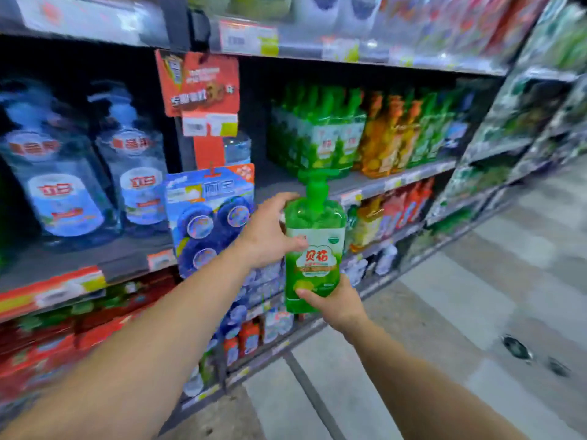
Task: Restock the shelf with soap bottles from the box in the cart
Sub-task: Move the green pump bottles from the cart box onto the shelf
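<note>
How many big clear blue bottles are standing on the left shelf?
2 plainly: one large blue bottle at far left, another beside it on its right. A third clear bottle peeks out behind the red tags; more may be hidden.

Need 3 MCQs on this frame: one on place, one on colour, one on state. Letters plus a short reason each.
1. Where is the soap bottle?
A. standing on the shelf
B. held in the air in front of the shelf
C. lying on the floor

2. What colour is its pump top?
A. green
B. blue
C. orange

3. How is it held?
A. left hand only
B. right hand only
C. both hands

Answers:
1 B: it sits between the hands, short of the shelf edge.
2 A: the pump matches the green body.
3 C: the left hand grips its upper side, and the right hand holds its base.
</note>
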Tool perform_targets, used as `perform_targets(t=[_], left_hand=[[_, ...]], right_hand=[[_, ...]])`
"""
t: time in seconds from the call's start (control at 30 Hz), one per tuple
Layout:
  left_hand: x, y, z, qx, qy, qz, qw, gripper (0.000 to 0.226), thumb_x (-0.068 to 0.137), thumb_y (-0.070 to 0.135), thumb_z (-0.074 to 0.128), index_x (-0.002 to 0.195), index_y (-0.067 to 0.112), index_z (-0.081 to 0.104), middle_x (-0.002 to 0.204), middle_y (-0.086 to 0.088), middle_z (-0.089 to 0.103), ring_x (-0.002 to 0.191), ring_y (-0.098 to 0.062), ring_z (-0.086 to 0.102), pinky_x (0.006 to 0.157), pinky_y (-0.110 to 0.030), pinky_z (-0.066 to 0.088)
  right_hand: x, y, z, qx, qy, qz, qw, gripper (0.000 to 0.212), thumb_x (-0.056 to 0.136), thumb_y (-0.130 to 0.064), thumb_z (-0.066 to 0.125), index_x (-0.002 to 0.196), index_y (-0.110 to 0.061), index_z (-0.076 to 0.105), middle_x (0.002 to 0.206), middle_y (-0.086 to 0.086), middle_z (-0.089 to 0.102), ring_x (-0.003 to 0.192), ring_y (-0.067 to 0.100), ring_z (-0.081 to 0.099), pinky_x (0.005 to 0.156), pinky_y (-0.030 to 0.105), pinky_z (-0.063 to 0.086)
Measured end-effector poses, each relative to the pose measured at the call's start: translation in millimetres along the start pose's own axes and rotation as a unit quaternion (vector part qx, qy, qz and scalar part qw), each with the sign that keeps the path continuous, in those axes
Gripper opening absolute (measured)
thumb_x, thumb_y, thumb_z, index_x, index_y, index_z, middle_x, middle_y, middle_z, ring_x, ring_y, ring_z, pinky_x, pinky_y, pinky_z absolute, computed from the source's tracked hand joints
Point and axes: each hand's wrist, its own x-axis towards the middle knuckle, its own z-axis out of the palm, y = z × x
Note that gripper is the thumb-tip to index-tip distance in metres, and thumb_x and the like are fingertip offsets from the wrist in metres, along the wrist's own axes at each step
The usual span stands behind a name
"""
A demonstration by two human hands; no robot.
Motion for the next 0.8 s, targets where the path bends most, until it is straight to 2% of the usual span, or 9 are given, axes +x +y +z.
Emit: perform_targets(t=[0.07,0.1,0.23,0.33,0.4,0.5,0.63,0.73,0.8], left_hand=[[38.1,0.5,9.9,-0.006,-0.01,0.021,1.0,0.081,0.062,0.002,0.086,0.132,0.016,0.049,0.127,-0.003,0.057,0.11,-0.018,0.059,0.098,-0.036,0.048],[57.3,0.4,11.7,-0.005,-0.007,0.028,1.0,0.082,0.062,0.003,0.086,0.133,0.017,0.048,0.129,-0.004,0.056,0.112,-0.02,0.059,0.099,-0.039,0.048],[125.7,0.9,17.1,-0.02,-0.009,0.047,0.999,0.086,0.061,0.005,0.087,0.135,0.019,0.047,0.131,-0.005,0.054,0.11,-0.016,0.059,0.099,-0.032,0.048],[163.9,0.4,21.3,-0.024,0.0,0.067,0.997,0.086,0.062,0.006,0.087,0.136,0.023,0.046,0.13,0.0,0.052,0.109,-0.013,0.058,0.093,-0.017,0.045],[182.5,-0.5,25.0,-0.019,0.007,0.08,0.997,0.085,0.062,0.007,0.087,0.135,0.024,0.047,0.128,0.002,0.05,0.111,-0.016,0.057,0.097,-0.023,0.046],[208.4,-1.2,30.1,-0.011,0.008,0.093,0.996,0.085,0.063,0.009,0.086,0.135,0.03,0.046,0.128,0.006,0.048,0.113,-0.015,0.056,0.1,-0.036,0.048],[244.1,-4.0,43.7,0.008,0.049,0.103,0.993,0.084,0.064,0.012,0.087,0.134,0.034,0.045,0.122,0.014,0.044,0.115,-0.009,0.051,0.099,-0.025,0.044],[269.8,-8.8,61.3,0.013,0.089,0.091,0.992,0.083,0.066,0.014,0.086,0.134,0.038,0.044,0.123,0.017,0.042,0.114,-0.001,0.046,0.09,-0.004,0.034],[285.6,-8.8,76.8,0.021,0.11,0.083,0.99,0.082,0.068,0.015,0.085,0.134,0.039,0.043,0.122,0.019,0.041,0.112,0.007,0.038,0.085,0.005,0.025]], right_hand=[[34.5,-2.4,-14.3,-0.003,0.025,0.008,1.0,0.057,0.065,-0.041,0.086,0.114,-0.022,0.063,0.105,-0.005,0.071,0.098,0.01,0.066,0.088,0.03,0.053],[52.2,-5.7,-20.7,-0.009,0.036,0.011,0.999,0.06,0.064,-0.043,0.085,0.115,-0.021,0.062,0.107,-0.004,0.071,0.1,0.012,0.066,0.09,0.033,0.053],[114.2,-21.9,-41.3,-0.016,0.064,-0.001,0.998,0.07,0.062,-0.05,0.084,0.121,-0.025,0.056,0.111,-0.006,0.068,0.102,0.013,0.064,0.091,0.035,0.052],[152.4,-30.2,-51.1,0.018,0.095,-0.011,0.995,0.073,0.061,-0.048,0.085,0.122,-0.027,0.052,0.109,-0.01,0.067,0.098,0.01,0.063,0.085,0.031,0.051],[174.5,-31.1,-56.2,0.04,0.103,-0.018,0.994,0.076,0.06,-0.045,0.087,0.123,-0.024,0.051,0.109,-0.008,0.068,0.099,0.01,0.064,0.085,0.032,0.054],[206.9,-34.1,-66.9,0.055,0.121,-0.041,0.99,0.066,0.059,-0.041,0.088,0.112,-0.028,0.05,0.101,-0.014,0.068,0.088,-0.004,0.065,0.068,0.012,0.053],[257.5,-36.5,-86.5,0.068,0.113,-0.069,0.989,0.067,0.061,-0.035,0.089,0.116,-0.025,0.051,0.099,-0.015,0.069,0.088,-0.004,0.065,0.079,0.022,0.056],[300.2,-34.9,-105.6,0.049,0.105,-0.102,0.988,0.069,0.061,-0.035,0.089,0.118,-0.026,0.05,0.097,-0.021,0.066,0.083,-0.016,0.06,0.063,0.002,0.046],[327.8,-33.6,-119.3,0.026,0.095,-0.121,0.988,0.069,0.062,-0.036,0.088,0.118,-0.027,0.048,0.097,-0.023,0.063,0.086,-0.012,0.06,0.062,-0.001,0.042]])
